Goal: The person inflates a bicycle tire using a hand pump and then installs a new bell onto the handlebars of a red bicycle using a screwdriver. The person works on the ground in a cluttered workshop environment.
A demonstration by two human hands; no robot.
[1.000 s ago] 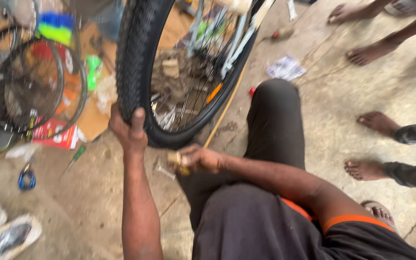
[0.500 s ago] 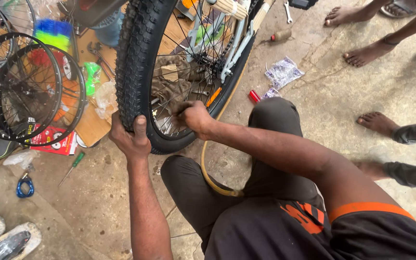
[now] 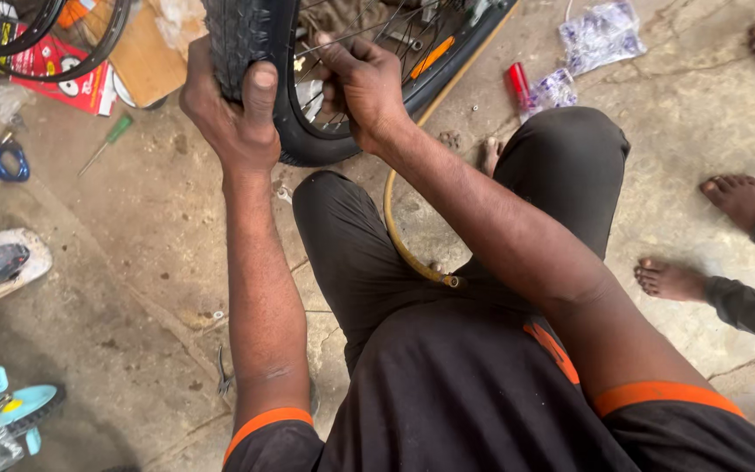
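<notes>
A black knobby bicycle tyre (image 3: 246,35) on a spoked wheel stands upright at the top of the head view. My left hand (image 3: 231,118) grips the tyre's tread from the left, thumb up on the rubber. My right hand (image 3: 362,83) reaches inside the rim among the spokes (image 3: 369,26), fingers curled on something I cannot make out. A yellowish hose (image 3: 404,240) curves down from the wheel between my knees and ends in a small brass fitting (image 3: 452,281). I squat in black trousers on a concrete floor.
A second spoked wheel (image 3: 63,35) lies top left over red packaging (image 3: 54,70) and cardboard. A green-handled screwdriver (image 3: 108,140) and blue clip (image 3: 10,162) lie on the floor left. A red tube (image 3: 517,87) and plastic wrappers sit top right. Other people's bare feet (image 3: 736,197) stand right. Sandals lie far left.
The camera tilted down and nearer. My right hand moved from the low rim, where it held a small brass piece, up into the spokes. My left hand stayed on the tyre.
</notes>
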